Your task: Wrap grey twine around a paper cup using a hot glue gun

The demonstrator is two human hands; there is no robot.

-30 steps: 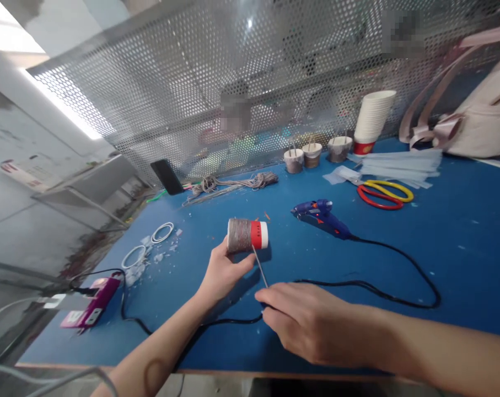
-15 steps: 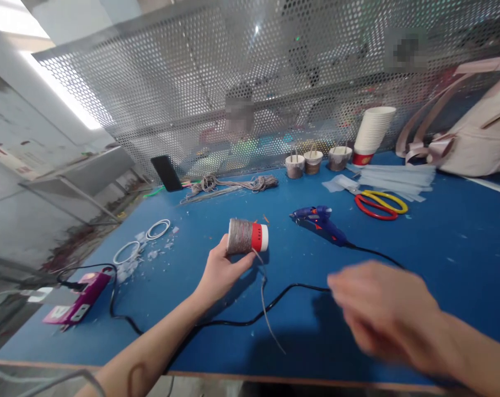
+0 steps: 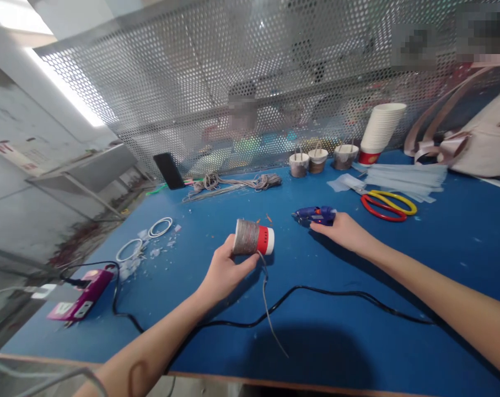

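My left hand (image 3: 229, 269) holds a paper cup (image 3: 267, 241) on its side, its white base turned right. Grey cord (image 3: 246, 237) is wound round much of the cup, leaving a red printed band bare. A loose cord tail (image 3: 268, 309) hangs from the winding down to the table. To the right, my right hand (image 3: 344, 230) is closed round the handle of a blue hot glue gun (image 3: 316, 215), whose nozzle points left. The hand hides most of the handle.
A black cable (image 3: 295, 288) crosses the blue table (image 3: 216, 353) to a pink power strip (image 3: 82, 295). Scissors (image 3: 388, 207), clear glue sticks (image 3: 402, 179), stacked paper cups (image 3: 382, 129), several small cord-covered cups (image 3: 299, 165), cord bundles (image 3: 233, 183) and a phone (image 3: 169, 171) lie toward the back mesh panel.
My right hand has moved up and left from the front right of the table and taken hold of the glue gun. My left hand still holds the cup in nearly the same place.
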